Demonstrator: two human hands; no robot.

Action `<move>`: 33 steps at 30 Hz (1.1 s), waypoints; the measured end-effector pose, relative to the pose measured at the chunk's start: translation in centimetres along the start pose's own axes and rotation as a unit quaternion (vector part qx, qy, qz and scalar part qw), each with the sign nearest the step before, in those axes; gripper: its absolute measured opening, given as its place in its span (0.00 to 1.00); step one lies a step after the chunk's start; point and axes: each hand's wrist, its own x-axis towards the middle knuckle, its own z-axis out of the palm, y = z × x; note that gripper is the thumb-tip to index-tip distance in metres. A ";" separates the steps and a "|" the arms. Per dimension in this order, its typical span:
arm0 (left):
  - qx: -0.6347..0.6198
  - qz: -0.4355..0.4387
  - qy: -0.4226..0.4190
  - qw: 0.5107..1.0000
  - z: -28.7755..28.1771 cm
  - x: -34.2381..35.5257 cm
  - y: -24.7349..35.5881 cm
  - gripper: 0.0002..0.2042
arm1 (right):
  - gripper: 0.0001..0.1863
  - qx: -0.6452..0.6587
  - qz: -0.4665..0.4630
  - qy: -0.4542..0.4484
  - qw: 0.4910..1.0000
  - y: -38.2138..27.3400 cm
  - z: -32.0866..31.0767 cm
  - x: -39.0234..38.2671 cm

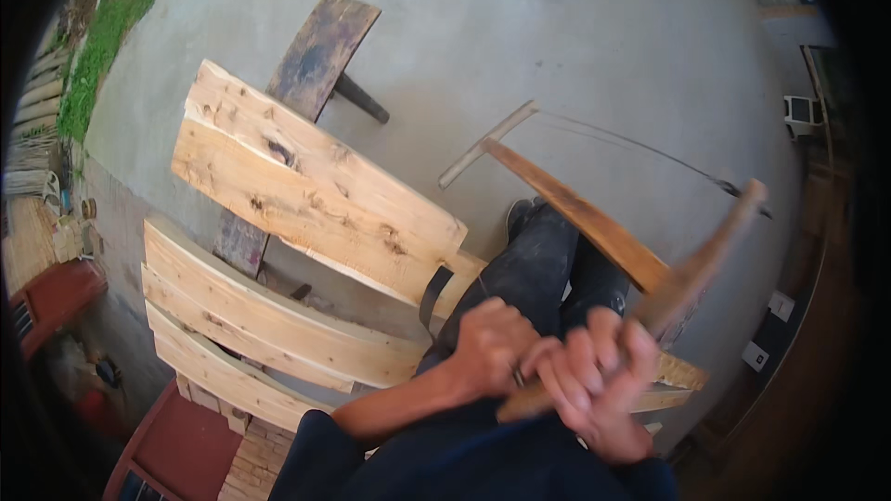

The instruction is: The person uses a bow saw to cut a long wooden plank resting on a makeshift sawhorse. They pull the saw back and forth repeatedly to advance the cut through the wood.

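At the six o'clock edge of the view your two hands meet over your lap: your left hand (490,341) is folded into a fist against the near end of a wooden bow saw (594,223), and your right hand (599,371) is wrapped around the same end, fingers curled tight over the wood, slightly blurred. From your grip the saw's frame runs up toward one o'clock, its brown middle bar crossing above your dark trouser leg (548,269), one end piece slanting out toward three o'clock, and its thin blade (640,144) arching along the far side over the concrete floor (557,28). Toward nine and ten o'clock from your hands, pale sawn planks (306,190) lie stacked across a dark worn bench (320,56), the top plank knotty and tilted, apart from the saw. It looks as though you are settling your hold on the saw, or adjusting it at the handle end, rather than cutting: the blade touches no wood. The next move, as I judge it, calls for a firm two-handed hold, the blade kept away from your knee, and the frame swung around toward ten o'clock to meet the top plank squarely. Red brick paving (186,450) shows near seven o'clock.
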 end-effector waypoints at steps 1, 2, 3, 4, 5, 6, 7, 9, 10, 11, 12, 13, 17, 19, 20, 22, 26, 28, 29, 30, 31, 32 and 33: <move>-0.009 -0.011 -0.011 1.000 -0.4 0.3 3.3 0.13 | 0.22 -0.006 -0.010 -0.018 1.000 -1.0 2.0 -3.1; -0.019 -0.011 -0.019 1.000 -0.8 0.4 5.1 0.14 | 0.23 -0.017 -0.027 -0.042 0.999 -1.5 3.4 -4.8; -0.016 -0.015 -0.020 1.000 -1.1 0.3 4.9 0.14 | 0.23 -0.020 -0.020 -0.045 0.999 -1.3 3.4 -4.7; -0.013 -0.020 -0.021 1.000 -1.4 0.2 4.7 0.15 | 0.23 -0.022 -0.014 -0.047 0.999 -1.0 3.4 -4.4; -0.003 -0.022 -0.015 1.000 -1.4 0.3 4.4 0.15 | 0.24 -0.027 -0.002 -0.058 0.998 -1.1 3.1 -3.8; 0.009 -0.021 0.006 1.000 -0.6 -0.2 2.1 0.13 | 0.24 0.001 -0.010 -0.018 1.000 0.0 2.0 -2.0; 0.002 -0.006 0.010 1.000 -0.4 -0.5 -1.0 0.11 | 0.25 -0.019 -0.031 -0.015 0.999 1.4 0.2 0.8; -0.024 -0.059 -0.046 0.997 -0.7 -2.0 -7.9 0.18 | 0.24 -0.048 -0.015 0.065 0.997 3.7 -2.1 6.4; -0.039 -0.065 -0.061 0.995 -0.6 -2.2 -10.4 0.20 | 0.24 -0.058 -0.019 0.101 0.993 4.4 -2.9 8.6; -0.030 -0.059 -0.043 0.997 -0.4 -2.1 -10.1 0.19 | 0.23 -0.046 -0.008 0.121 0.992 4.2 -2.6 8.5; -0.020 -0.047 -0.023 0.998 -0.2 -1.5 -9.9 0.19 | 0.23 -0.036 0.002 0.136 0.990 3.7 -2.5 9.0; -0.008 -0.035 -0.024 0.999 -0.2 -1.5 -8.6 0.17 | 0.23 -0.031 -0.001 0.100 0.995 3.0 -1.8 7.7; -0.013 -0.017 0.011 1.000 -0.7 -0.1 3.4 0.16 | 0.23 0.018 -0.016 -0.019 1.000 -0.3 2.7 -3.2; -0.030 -0.030 0.001 0.999 -1.3 0.3 5.5 0.17 | 0.22 0.023 -0.035 -0.069 0.997 -0.5 3.1 -5.1; -0.016 -0.025 0.015 0.999 -1.0 0.1 4.9 0.17 | 0.21 -0.005 -0.001 -0.117 0.993 -0.7 2.2 -3.5; 0.004 -0.004 0.039 0.999 -0.2 -0.5 1.6 0.18 | 0.21 0.019 -0.006 -0.074 0.997 0.5 1.3 -1.3; -0.002 -0.017 0.025 1.000 -0.2 -1.2 -4.7 0.16 | 0.21 -0.051 -0.030 -0.049 0.997 3.0 -2.2 4.7; 0.003 -0.022 0.031 0.999 -0.1 -1.2 -5.0 0.15 | 0.22 -0.038 -0.018 -0.062 0.997 2.9 -1.8 4.9; 0.004 -0.028 0.033 0.999 0.1 -1.5 -5.1 0.15 | 0.23 -0.038 -0.018 -0.067 0.997 3.0 -1.5 5.2; 0.010 -0.034 0.052 0.998 0.3 -1.6 -5.3 0.15 | 0.23 -0.038 -0.018 -0.073 0.996 3.1 -1.4 5.4; 0.017 -0.040 0.071 0.997 0.4 -1.6 -5.4 0.15 | 0.24 -0.037 -0.005 -0.112 0.993 3.2 -1.6 5.5; 0.025 -0.049 0.089 0.995 0.6 -1.9 -5.5 0.15 | 0.25 -0.065 -0.010 -0.085 0.994 4.0 -1.1 5.2; -0.025 -0.105 0.118 0.987 0.8 -2.1 -5.5 0.14 | 0.24 -0.069 -0.004 -0.102 0.992 4.4 -1.2 5.1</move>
